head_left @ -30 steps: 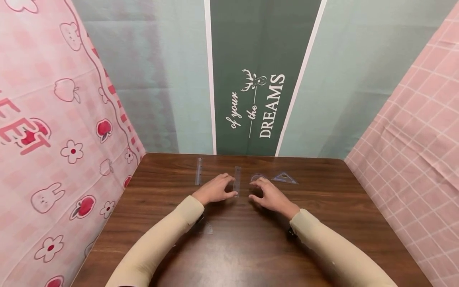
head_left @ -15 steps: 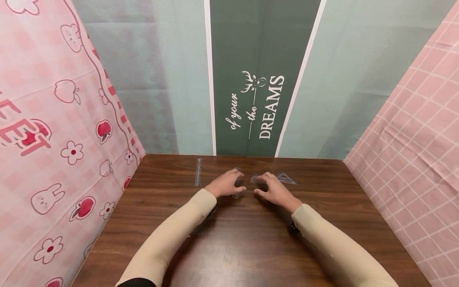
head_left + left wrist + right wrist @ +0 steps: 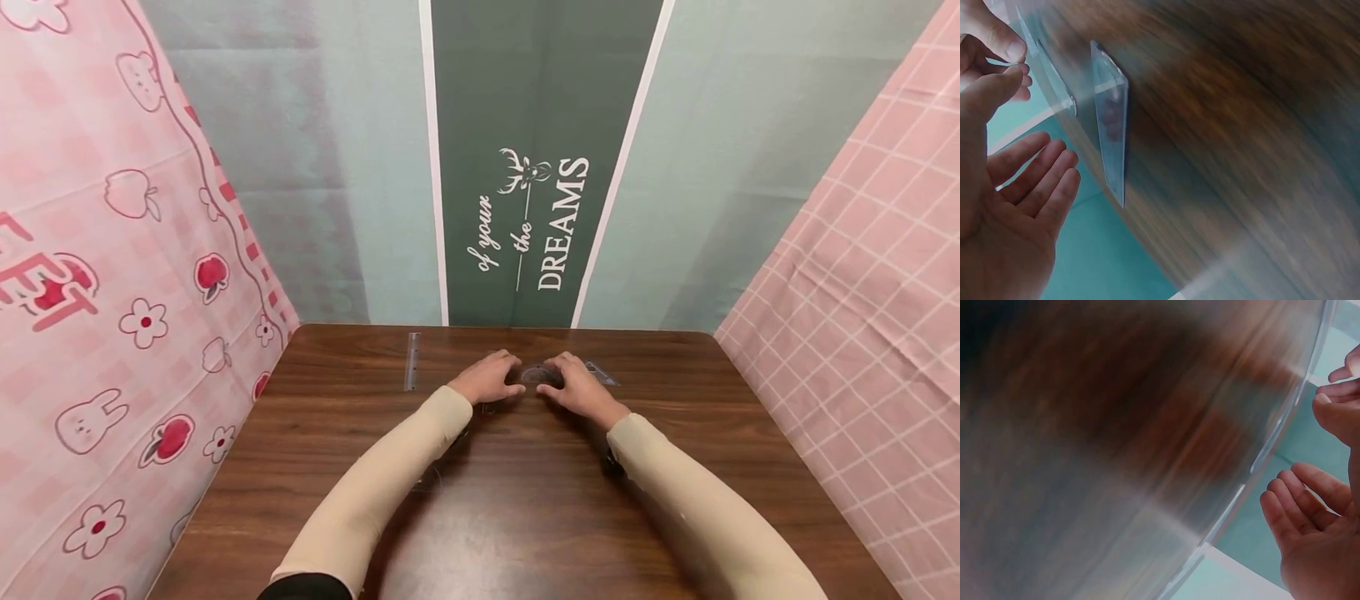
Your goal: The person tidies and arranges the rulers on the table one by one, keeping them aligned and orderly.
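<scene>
My left hand hovers above a clear ruler, covering most of it; only its near end shows below the palm. In the left wrist view that ruler lies on the table beside my loosely bent fingers. Facing it, my right hand has its thumb and fingers apart. Between the two hands lies a clear protractor, flat on the wood. A clear set square is partly hidden behind the right hand. Neither hand holds anything; in the right wrist view the right fingers are loosely curved.
Another clear ruler lies to the left on the brown wooden table. A faint clear piece sits by the left forearm, partly covered. Patterned cloths hang around the table's back and sides.
The left hand has moved right, passing over the middle ruler. My right hand has shifted right too, now overlapping the set square and uncovering more of the protractor.
</scene>
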Available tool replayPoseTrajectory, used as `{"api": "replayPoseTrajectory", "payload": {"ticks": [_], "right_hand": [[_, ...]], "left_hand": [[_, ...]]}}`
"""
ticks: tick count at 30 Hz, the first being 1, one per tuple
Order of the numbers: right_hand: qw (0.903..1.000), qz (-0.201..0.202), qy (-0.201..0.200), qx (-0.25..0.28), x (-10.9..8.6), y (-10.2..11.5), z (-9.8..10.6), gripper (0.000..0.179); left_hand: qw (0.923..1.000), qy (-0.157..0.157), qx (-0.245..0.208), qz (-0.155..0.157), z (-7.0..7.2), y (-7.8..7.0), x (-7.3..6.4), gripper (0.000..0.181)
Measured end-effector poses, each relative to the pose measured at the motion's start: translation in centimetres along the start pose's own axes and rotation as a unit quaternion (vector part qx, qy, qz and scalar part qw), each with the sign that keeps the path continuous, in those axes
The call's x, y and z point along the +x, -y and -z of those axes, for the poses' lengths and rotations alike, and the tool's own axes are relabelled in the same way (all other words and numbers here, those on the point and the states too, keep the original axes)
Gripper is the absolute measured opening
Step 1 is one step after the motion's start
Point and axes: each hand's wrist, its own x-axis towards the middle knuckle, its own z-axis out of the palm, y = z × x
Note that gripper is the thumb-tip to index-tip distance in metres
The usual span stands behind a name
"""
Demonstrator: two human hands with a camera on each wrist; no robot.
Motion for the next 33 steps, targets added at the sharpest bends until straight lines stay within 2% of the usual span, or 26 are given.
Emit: {"api": "replayPoseTrajectory", "payload": {"ticks": [9, 14, 18, 24, 33], "right_hand": [[0.9999, -0.004, 0.014, -0.005, 0.8, -1.0, -0.1, 0.056], [0.9998, 0.003, 0.016, -0.012, 1.2, -1.5, -0.2, 0.056], [0.9995, 0.006, 0.024, -0.021, 1.4, -1.9, -0.4, 0.055], [0.9990, 0.002, 0.037, -0.026, 1.6, -1.8, -0.1, 0.053], [0.9984, -0.002, 0.038, -0.041, 1.4, -1.5, 0.1, 0.048]], "left_hand": [[1.0000, 0.000, 0.003, 0.007, -0.9, -0.8, 1.8, 0.058], [0.9996, 0.002, 0.017, 0.021, -1.5, -1.2, 2.7, 0.058], [0.9988, 0.006, 0.031, 0.036, -1.9, -1.5, 3.0, 0.058], [0.9972, -0.004, 0.046, 0.059, -2.0, -2.1, 3.1, 0.054], [0.9930, -0.011, 0.064, 0.099, -2.4, -3.0, 3.3, 0.052]]}}
